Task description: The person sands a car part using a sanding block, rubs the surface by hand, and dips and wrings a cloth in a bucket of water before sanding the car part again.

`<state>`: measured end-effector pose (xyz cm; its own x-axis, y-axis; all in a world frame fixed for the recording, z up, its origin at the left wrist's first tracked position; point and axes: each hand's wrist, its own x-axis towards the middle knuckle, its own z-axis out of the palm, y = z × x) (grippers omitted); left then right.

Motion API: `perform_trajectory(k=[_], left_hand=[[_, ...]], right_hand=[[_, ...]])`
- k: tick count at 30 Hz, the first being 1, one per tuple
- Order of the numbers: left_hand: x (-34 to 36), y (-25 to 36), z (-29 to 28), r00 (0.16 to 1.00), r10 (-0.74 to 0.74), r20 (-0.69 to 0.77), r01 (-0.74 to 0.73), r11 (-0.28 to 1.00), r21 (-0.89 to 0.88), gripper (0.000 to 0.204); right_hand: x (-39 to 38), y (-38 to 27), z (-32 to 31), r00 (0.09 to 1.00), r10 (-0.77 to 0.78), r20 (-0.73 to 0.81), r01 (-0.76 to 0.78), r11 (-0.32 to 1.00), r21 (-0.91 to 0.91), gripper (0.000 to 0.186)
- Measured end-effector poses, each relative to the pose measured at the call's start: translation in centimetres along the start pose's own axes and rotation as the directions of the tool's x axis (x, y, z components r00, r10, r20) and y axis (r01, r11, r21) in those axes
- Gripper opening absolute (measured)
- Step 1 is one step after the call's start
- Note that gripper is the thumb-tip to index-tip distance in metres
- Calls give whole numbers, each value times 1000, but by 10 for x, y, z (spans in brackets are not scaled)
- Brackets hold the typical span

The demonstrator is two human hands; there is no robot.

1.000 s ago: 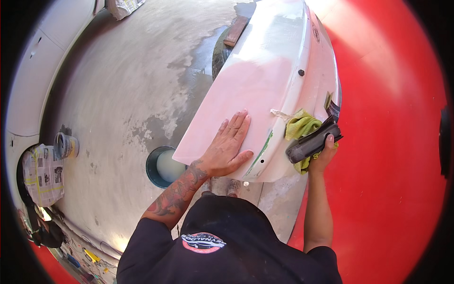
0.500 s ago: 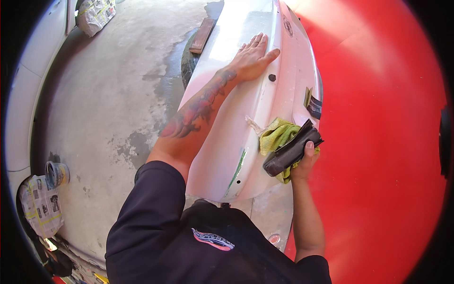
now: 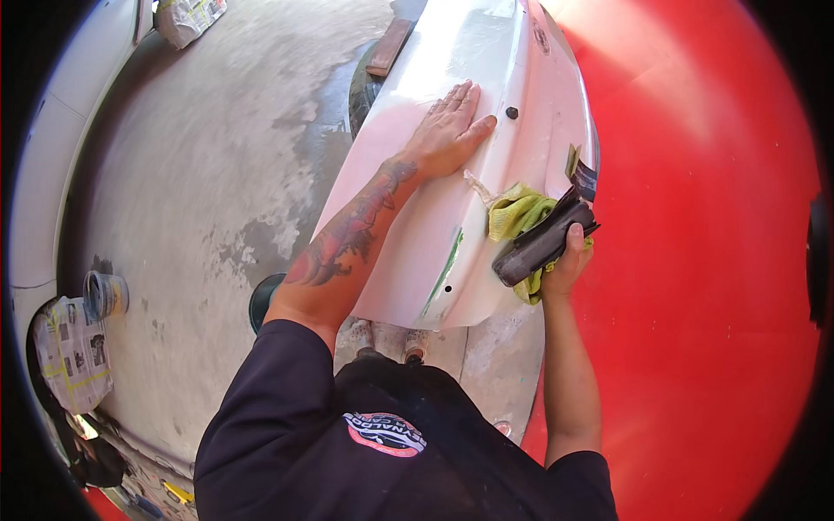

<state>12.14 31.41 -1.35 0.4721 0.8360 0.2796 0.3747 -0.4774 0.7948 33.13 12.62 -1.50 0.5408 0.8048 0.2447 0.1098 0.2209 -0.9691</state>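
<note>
A white and pinkish car body panel (image 3: 395,252) stretches away in front of me, with a small round black plug (image 3: 512,113) near its ridge. Flat on its pale surface lies my left hand (image 3: 450,130), fingers stretched out and holding nothing. At the panel's right side, my right hand (image 3: 569,265) grips a dark sanding block (image 3: 543,243) wrapped in what looks like sandpaper. A crumpled yellow-green cloth (image 3: 521,208) is bunched in the same hand, under and behind the block. Just beyond it, a folded dark strip (image 3: 582,174) rests on the panel.
A red surface (image 3: 695,260) fills the right side. On the left are a stained concrete floor (image 3: 208,174), a white car side (image 3: 52,191), a small bucket (image 3: 106,295) and paper-masked wheels (image 3: 74,356). A dark round container (image 3: 263,302) shows by my left elbow; a brown block (image 3: 391,48) lies beyond.
My left hand has slid back along the panel toward me, staying flat. My right hand still holds the block and cloth, and the view has shifted slightly.
</note>
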Motion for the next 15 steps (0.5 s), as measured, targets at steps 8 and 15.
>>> perform_trajectory(k=[8,15], left_hand=[[-121,10,-4,999,31,19,-32,998,53,78],[-235,30,-17,994,-68,91,65,997,38,81]], right_hand=[[3,9,-4,1000,18,-5,-18,1000,6,45],[8,9,-10,1000,19,15,-19,1000,-2,49]])
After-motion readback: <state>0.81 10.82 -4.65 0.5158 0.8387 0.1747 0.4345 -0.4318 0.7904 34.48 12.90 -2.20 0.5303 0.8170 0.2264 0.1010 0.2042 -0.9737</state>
